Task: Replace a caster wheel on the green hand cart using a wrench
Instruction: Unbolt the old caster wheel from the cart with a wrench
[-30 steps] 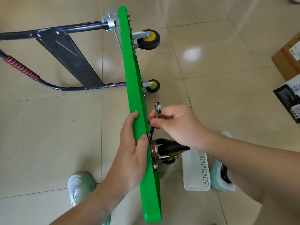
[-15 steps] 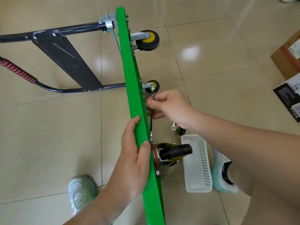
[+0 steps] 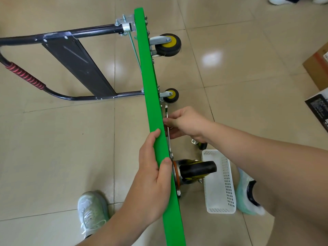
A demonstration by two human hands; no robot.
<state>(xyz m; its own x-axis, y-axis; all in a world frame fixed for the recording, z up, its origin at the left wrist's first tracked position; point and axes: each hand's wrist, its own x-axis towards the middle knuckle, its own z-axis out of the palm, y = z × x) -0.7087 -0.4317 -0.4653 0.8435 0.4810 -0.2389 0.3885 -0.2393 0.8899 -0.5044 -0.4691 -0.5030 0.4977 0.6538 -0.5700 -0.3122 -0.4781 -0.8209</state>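
Glossy beige floor tiles (image 3: 71, 157) with thin dark seams fill the view and throw back soft patches of light. On them the green cart (image 3: 150, 82) stands tipped on its side. Its flat deck is seen edge-on as a narrow, smooth green bar, with its long axis running from the far end of the view straight toward the person. The near end of the cart is cut off by the bottom edge.

Left of the cart lies the black tube handle (image 3: 76, 32), with a dark flat panel across it and a red ribbed grip (image 3: 24, 75). Its outer end runs out of view.

Right of the cart, the wheels stick out sideways:
- a far wheel (image 3: 168, 44) and a middle wheel (image 3: 171, 95), both black rubber with yellow hubs in silver forks
- a near caster (image 3: 195, 169), black, on a round plate with an orange ring

The left hand (image 3: 152, 173) grips the cart's upper edge, fingers on the left face and thumb curled over the right. The right hand (image 3: 184, 124) is closed round the shank of a thin silver wrench (image 3: 167, 128). The wrench lies along the cart's right face, its open jaw pointing away from the person. Its lower end sits at a bolt just beside the near caster's plate; what it grips there is hard to make out.

A loose caster (image 3: 200, 144) is mostly hidden behind the right wrist. Just beyond the near caster sits a white perforated plastic basket (image 3: 229, 183). Pale shoes (image 3: 92, 210) flank the cart. A cardboard box (image 3: 317, 68) is cut off at the right edge.
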